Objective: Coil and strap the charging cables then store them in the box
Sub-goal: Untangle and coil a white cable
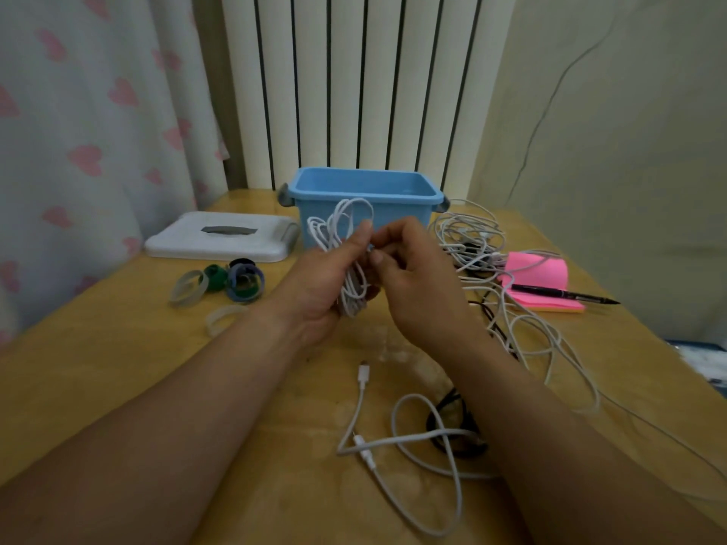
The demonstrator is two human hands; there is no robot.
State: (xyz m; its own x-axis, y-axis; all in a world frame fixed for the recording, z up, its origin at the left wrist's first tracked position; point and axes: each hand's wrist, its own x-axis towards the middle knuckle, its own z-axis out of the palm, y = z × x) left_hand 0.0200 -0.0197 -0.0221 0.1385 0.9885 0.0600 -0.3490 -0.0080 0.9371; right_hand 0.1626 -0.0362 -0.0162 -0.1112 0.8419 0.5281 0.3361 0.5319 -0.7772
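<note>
Step in hand: coiling, close to strapping; coiled white cable [341,230] held upright above the wooden table [118,348], in front of the blue box [393,186]; left hand [326,285] wraps its fingers around the bundle's lower half, loops fanning out above the thumb; right hand [417,277] curled, fingertips pinching strands at the bundle's mid-height; strap between them or not, cannot tell. Next likely needs a band from the straps [220,281] lying left of the hands, cinched at the waist; box looks empty.

Qty: 1 box [397,212], 1 lid [185,241], 1 pen [558,295], 1 notepad [541,271].
</note>
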